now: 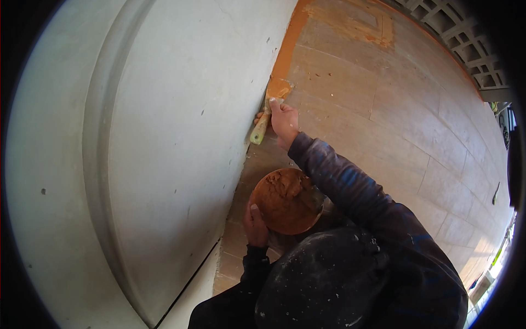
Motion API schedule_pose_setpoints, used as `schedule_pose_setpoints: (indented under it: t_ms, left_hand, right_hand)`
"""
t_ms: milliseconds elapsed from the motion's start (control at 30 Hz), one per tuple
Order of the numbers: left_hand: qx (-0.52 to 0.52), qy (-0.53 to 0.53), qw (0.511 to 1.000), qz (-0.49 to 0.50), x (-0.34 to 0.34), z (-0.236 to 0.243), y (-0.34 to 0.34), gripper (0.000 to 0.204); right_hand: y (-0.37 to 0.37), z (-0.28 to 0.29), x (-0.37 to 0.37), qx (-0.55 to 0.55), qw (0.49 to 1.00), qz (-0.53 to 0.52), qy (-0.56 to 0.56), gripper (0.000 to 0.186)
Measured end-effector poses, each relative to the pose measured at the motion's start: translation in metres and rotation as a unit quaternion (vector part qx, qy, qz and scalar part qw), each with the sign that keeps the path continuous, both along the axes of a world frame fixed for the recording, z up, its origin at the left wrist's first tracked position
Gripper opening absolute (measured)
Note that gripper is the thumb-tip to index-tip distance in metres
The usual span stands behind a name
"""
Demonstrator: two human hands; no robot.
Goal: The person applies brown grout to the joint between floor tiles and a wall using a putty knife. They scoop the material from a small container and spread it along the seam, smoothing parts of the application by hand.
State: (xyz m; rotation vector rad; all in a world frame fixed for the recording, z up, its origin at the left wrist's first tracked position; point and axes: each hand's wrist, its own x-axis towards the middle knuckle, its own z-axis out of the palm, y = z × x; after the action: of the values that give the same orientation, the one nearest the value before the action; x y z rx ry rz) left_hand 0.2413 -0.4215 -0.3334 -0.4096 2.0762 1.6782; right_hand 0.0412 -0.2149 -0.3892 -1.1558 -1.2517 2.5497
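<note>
My right hand (285,122) is closed round the pale, smeared handle of a putty knife (259,130). Its blade carries orange paste and meets the floor where it joins the wall. From the blade, a strip of orange paste (287,55) runs away along the foot of the wall. Closer to me stands a round bucket (318,218) with thick reddish-orange paste (287,200) inside. My left hand (256,226) grips the bucket's left side, thumb near the rim and the other fingers mostly hidden.
A pale wall (181,109) rises close on the left. The tiled floor (400,120) stretches right, with small crumbs on it and an orange-smeared patch (378,30) farther off. Pale openwork blocks (446,24) line the far right. A dark, white-specked rounded shape (318,279) fills the lower middle.
</note>
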Motion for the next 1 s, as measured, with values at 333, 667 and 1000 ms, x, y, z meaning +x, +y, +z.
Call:
schedule_pose_setpoints:
  t_ms: [333,667,1000]
  left_hand:
    - [-0.061,0.05,0.997,-0.008,0.01,-0.017,-0.008,0.039]
    - [-0.051,0.039,0.998,0.019,0.01,-0.002,-0.001,0.036]
    - [-0.066,0.057,0.996,-0.021,0.01,-0.012,-0.013,0.035]
  right_hand:
    - [-0.017,0.027,0.038,0.011,0.985,0.128,-0.112,0.035]
    - [0.05,0.022,-0.011,0.002,1.0,0.003,0.003,0.026]
    - [0.0,0.035,0.021,-0.056,0.993,0.03,-0.095,0.019]
